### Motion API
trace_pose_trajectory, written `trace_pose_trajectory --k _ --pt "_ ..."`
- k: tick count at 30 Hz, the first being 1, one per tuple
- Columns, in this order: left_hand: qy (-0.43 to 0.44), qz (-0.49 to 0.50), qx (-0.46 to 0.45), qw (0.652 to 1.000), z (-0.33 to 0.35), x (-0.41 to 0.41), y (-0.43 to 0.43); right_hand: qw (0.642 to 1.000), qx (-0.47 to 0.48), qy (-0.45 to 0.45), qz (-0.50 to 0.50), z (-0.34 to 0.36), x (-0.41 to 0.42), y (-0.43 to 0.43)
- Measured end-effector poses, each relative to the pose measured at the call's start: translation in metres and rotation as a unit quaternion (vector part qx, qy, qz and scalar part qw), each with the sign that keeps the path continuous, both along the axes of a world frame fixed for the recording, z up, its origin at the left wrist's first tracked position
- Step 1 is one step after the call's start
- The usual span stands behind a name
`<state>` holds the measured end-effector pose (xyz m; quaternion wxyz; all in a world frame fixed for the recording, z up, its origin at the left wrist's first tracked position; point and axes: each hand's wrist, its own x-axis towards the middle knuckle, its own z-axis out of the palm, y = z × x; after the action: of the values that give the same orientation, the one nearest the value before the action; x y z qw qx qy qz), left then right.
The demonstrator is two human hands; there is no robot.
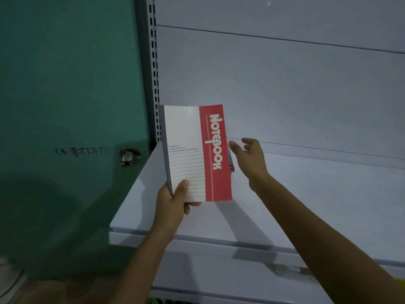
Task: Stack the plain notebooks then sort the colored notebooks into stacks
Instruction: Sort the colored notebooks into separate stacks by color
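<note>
My left hand (173, 202) pinches the red notebook (197, 154) by its lower corner, upright over the shelf (306, 194); right hand (249, 154) spread beside it, should steady the far edge before laying flat.

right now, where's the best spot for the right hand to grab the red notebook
Probably pinch the red notebook at its free right edge, mid-height, coming from the right. It's held upright; the left hand grips its lower left corner by the spine, and the open right hand is beside that edge.
</note>
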<state>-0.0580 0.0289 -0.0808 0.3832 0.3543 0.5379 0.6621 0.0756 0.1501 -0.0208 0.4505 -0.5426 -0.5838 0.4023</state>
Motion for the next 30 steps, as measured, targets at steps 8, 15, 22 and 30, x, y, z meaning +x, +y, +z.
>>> trace_pose_trajectory --k 8,15,22,30 --pt "-0.003 -0.017 -0.002 1.000 -0.002 -0.006 0.004 0.985 -0.166 -0.008 0.045 -0.004 -0.012 -0.002" --pt "0.016 -0.034 0.001 0.999 -0.004 -0.006 0.003 0.996 -0.038 0.067 -0.042 -0.020 0.033 -0.028" --pt "0.055 -0.070 0.010 0.996 0.009 0.023 0.000 0.983 0.023 0.169 -0.075 -0.023 0.091 -0.062" --pt "0.072 -0.145 0.012 0.987 0.020 0.102 0.029 0.973 0.061 0.176 -0.133 -0.025 0.169 -0.062"
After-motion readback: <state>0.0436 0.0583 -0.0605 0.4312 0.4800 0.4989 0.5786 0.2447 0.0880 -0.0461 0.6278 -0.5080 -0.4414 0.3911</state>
